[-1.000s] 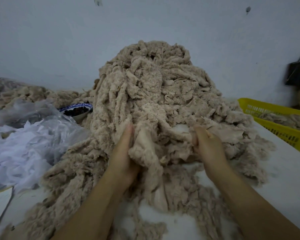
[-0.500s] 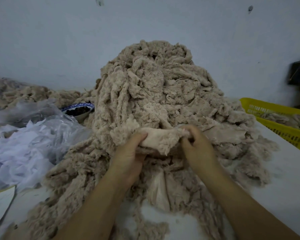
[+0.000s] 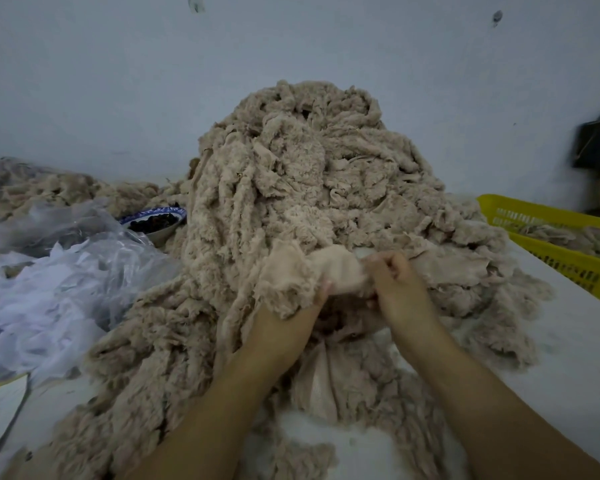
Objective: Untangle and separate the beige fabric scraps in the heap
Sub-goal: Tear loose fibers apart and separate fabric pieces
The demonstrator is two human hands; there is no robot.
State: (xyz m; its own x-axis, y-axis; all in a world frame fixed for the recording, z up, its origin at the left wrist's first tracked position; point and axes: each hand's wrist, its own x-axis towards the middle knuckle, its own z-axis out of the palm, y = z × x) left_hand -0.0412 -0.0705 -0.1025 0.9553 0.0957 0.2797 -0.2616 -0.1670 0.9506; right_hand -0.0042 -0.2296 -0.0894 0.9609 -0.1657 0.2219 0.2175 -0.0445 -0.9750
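A tall heap of tangled beige fabric scraps point(image 3: 319, 174) rises on the white table against the wall. At its front, both hands hold one beige scrap point(image 3: 329, 268) stretched between them. My left hand point(image 3: 288, 323) grips the scrap's left end, and frayed cloth drapes over its fingers. My right hand point(image 3: 400, 289) has its fingers curled round the scrap's right end. More scraps trail down the table toward me between my forearms.
A yellow plastic basket point(image 3: 555, 251) holding beige scraps stands at the right edge. Clear plastic bags with white material point(image 3: 56, 292) lie on the left, with a blue-rimmed bowl point(image 3: 156, 221) behind them. Bare white table point(image 3: 568, 358) shows at right.
My hands were spread apart and pressed into the heap's front. They have come together and lifted one scrap, now bunched and held between them.
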